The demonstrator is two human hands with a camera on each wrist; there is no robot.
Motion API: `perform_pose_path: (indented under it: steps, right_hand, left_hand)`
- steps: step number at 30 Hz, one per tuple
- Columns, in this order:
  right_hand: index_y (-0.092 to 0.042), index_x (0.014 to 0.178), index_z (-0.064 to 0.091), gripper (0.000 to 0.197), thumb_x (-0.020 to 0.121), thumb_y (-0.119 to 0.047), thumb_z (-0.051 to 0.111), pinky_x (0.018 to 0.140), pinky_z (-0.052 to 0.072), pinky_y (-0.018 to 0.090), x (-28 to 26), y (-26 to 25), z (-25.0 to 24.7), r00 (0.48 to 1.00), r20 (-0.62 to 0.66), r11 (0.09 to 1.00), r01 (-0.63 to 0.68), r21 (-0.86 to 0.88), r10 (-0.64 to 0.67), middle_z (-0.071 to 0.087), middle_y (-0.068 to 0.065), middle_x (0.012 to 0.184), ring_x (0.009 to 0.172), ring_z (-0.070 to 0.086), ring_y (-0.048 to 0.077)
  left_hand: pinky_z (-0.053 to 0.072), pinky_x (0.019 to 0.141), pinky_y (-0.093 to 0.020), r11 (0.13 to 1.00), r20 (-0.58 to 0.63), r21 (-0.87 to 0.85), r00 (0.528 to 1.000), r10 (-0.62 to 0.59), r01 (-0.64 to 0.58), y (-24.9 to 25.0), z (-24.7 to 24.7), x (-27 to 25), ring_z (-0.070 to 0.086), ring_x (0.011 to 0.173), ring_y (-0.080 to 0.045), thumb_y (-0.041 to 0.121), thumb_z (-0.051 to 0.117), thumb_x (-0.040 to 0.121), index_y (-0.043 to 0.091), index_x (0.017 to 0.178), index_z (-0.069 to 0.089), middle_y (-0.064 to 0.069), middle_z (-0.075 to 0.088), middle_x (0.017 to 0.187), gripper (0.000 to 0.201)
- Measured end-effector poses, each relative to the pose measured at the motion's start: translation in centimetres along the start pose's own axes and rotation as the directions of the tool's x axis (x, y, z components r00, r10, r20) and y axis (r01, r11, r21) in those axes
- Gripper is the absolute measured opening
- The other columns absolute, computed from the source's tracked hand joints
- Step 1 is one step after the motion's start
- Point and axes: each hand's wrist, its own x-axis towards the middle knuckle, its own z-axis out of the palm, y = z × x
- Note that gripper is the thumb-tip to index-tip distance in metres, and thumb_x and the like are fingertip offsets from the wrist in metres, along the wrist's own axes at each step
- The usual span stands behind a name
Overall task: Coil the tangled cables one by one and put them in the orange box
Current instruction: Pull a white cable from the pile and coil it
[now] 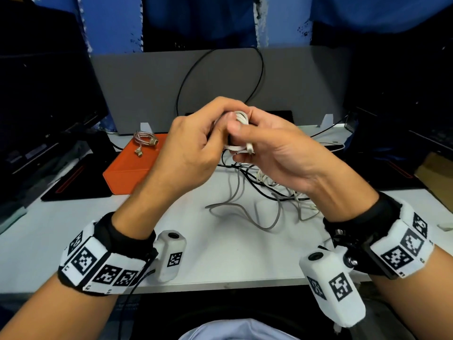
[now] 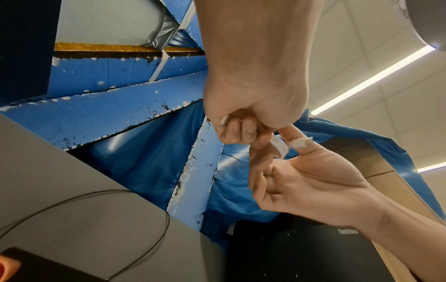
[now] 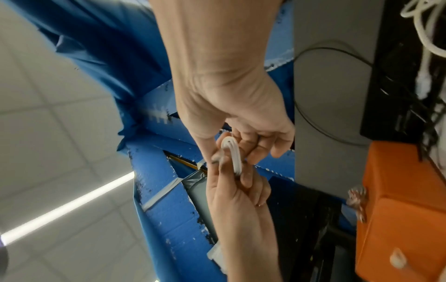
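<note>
Both hands are raised above the white table, holding a small coil of white cable (image 1: 241, 118) between them. My left hand (image 1: 196, 148) curls its fingers round the coil's left side, and my right hand (image 1: 267, 148) pinches its right side; the cable's plug end (image 1: 250, 148) hangs below the thumb. The right wrist view shows the white coil (image 3: 233, 152) as several tight loops pinched between the fingers of both hands. The orange box (image 1: 132, 165) lies at the left back with a coiled braided cable (image 1: 144, 141) on it. A tangle of black, white and grey cables (image 1: 269, 187) lies under my hands.
A grey partition (image 1: 147, 77) stands at the back with a thin black cable loop (image 1: 218, 77) in front of it. Dark monitors (image 1: 44, 106) flank the desk on both sides. A black pad (image 1: 81, 182) lies left of the orange box.
</note>
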Motion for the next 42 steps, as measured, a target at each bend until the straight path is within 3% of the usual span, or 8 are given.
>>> perform_pose_path:
  steps: [5, 10, 18, 29, 33, 36, 40, 42]
  right_hand:
    - [-0.007, 0.113, 0.071, 0.017, 0.099, -0.014, 0.068, 0.076, 0.049, 0.018, -0.3, -0.5, -0.6, 0.993, -0.054, 0.908, 0.071, -0.412, -0.102, 0.074, -0.003, 0.091, 0.085, 0.068, 0.004]
    - [-0.011, 0.109, 0.075, 0.020, 0.105, -0.021, 0.059, 0.086, 0.054, 0.057, -0.9, -1.9, -1.8, 0.992, 0.044, 0.766, 0.116, -0.632, -0.115, 0.076, 0.005, 0.076, 0.083, 0.070, 0.038]
    - [-0.017, 0.099, 0.076, 0.028, 0.109, -0.025, 0.052, 0.055, 0.036, 0.012, -0.9, -2.2, -2.3, 0.965, -0.052, 0.578, 0.110, -0.809, -0.256, 0.075, -0.003, 0.074, 0.053, 0.057, -0.001]
    - [-0.013, 0.100, 0.075, 0.026, 0.108, -0.022, 0.052, 0.059, 0.045, 0.014, -0.7, -2.1, -2.7, 0.970, -0.090, 0.658, 0.083, -0.748, -0.225, 0.073, -0.001, 0.070, 0.055, 0.060, 0.000]
    - [-0.012, 0.098, 0.075, 0.025, 0.108, -0.022, 0.054, 0.087, 0.056, 0.042, -0.3, -1.7, -3.3, 0.975, -0.066, 0.714, 0.107, -0.692, -0.210, 0.075, 0.001, 0.073, 0.075, 0.070, 0.013]
    - [-0.009, 0.099, 0.074, 0.025, 0.108, -0.019, 0.053, 0.079, 0.053, 0.030, -0.1, -1.4, -3.3, 0.983, -0.038, 0.789, 0.122, -0.602, -0.181, 0.075, 0.004, 0.075, 0.077, 0.069, 0.015]
    - [-0.005, 0.101, 0.074, 0.024, 0.108, -0.016, 0.053, 0.074, 0.050, 0.019, 0.0, -1.3, -3.2, 0.971, -0.087, 0.809, 0.134, -0.572, -0.222, 0.076, 0.004, 0.076, 0.077, 0.070, 0.013]
    - [-0.005, 0.100, 0.074, 0.023, 0.107, -0.015, 0.054, 0.071, 0.048, 0.014, 0.0, -1.4, -3.0, 0.961, -0.095, 0.797, 0.159, -0.583, -0.262, 0.077, 0.004, 0.076, 0.075, 0.071, 0.010]
  left_hand:
    - [0.046, 0.059, -0.041, 0.998, -0.036, 0.019, 0.998, -0.052, 0.053, -0.8, -0.3, 0.3, 0.054, 0.060, -0.019, 0.020, 0.047, 0.108, 0.021, 0.117, 0.068, 0.004, 0.061, 0.069, 0.023]
    - [0.042, 0.057, -0.023, 0.996, 0.005, 0.014, 0.996, -0.084, 0.084, -0.9, -1.2, 0.7, 0.056, 0.060, -0.009, 0.020, 0.046, 0.109, 0.019, 0.118, 0.068, 0.015, 0.064, 0.070, 0.024]
    - [0.049, 0.075, -0.020, 0.975, 0.280, -0.118, 0.948, -0.150, 0.189, -1.2, -2.1, 0.9, 0.065, 0.080, 0.000, 0.041, 0.066, 0.097, 0.027, 0.134, 0.057, 0.016, 0.072, 0.092, 0.040]
    - [0.048, 0.105, -0.023, 0.966, 0.191, -0.172, 0.969, -0.159, 0.192, -2.4, -1.6, 0.9, 0.064, 0.120, -0.002, 0.021, 0.078, 0.089, 0.022, 0.145, 0.055, 0.011, 0.070, 0.128, 0.061]
    - [0.047, 0.077, -0.005, 0.896, 0.411, -0.310, 0.895, -0.174, 0.317, -1.6, -2.9, 0.9, 0.067, 0.089, 0.008, 0.011, 0.063, 0.094, 0.013, 0.154, 0.038, 0.023, 0.073, 0.101, 0.065]
    - [0.042, 0.065, -0.001, 0.913, 0.370, -0.287, 0.913, -0.174, 0.290, -1.7, -2.7, 0.9, 0.061, 0.067, 0.012, 0.005, 0.057, 0.099, 0.008, 0.152, 0.042, 0.029, 0.066, 0.072, 0.055]
    - [0.049, 0.089, -0.014, 0.936, 0.289, -0.264, 0.945, -0.154, 0.233, -1.9, -2.3, 1.1, 0.069, 0.100, 0.001, 0.020, 0.065, 0.096, 0.014, 0.149, 0.049, 0.018, 0.075, 0.106, 0.055]
    - [0.046, 0.066, -0.010, 0.909, 0.294, -0.322, 0.941, -0.169, 0.264, -2.2, -2.1, 1.1, 0.061, 0.069, 0.002, 0.019, 0.058, 0.100, 0.013, 0.143, 0.053, 0.018, 0.066, 0.075, 0.044]
